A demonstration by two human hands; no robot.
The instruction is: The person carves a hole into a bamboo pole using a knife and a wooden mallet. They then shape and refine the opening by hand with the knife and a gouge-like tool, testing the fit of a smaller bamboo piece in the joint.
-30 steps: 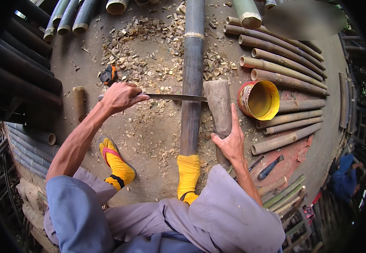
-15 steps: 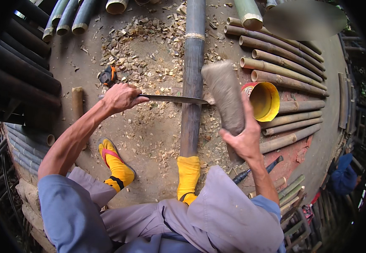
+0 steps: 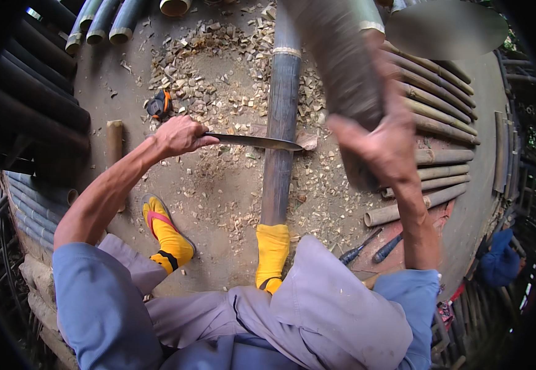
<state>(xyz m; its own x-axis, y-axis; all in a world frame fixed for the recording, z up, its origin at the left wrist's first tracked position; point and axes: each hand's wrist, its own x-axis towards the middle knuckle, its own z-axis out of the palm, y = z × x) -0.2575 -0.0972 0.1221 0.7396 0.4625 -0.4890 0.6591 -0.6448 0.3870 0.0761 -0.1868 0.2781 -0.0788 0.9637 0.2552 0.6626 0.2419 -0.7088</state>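
Observation:
A dark bamboo pole [image 3: 283, 92] lies on the ground, running away from me, with a pale ring around a joint. My left hand [image 3: 181, 135] is closed round the handle of a large knife. The knife's blade [image 3: 252, 141] rests across the pole, its tip just past the right side. My right hand [image 3: 385, 145] grips a thick wooden block [image 3: 345, 68], held up to the right of the pole and smeared by motion. My foot in a yellow sock [image 3: 273, 253] is at the pole's near end.
Wood chips [image 3: 200, 61] cover the ground beside the pole. An orange and black tape measure [image 3: 159, 105] lies left. Bamboo lengths [image 3: 447, 157] are stacked at right, near dark-handled tools [image 3: 386, 248]. A short bamboo piece [image 3: 114, 140] stands beyond my left forearm.
My right hand has lifted the wooden block up and to the right, and it now covers the yellow container. The knife stays across the pole, almost unmoved.

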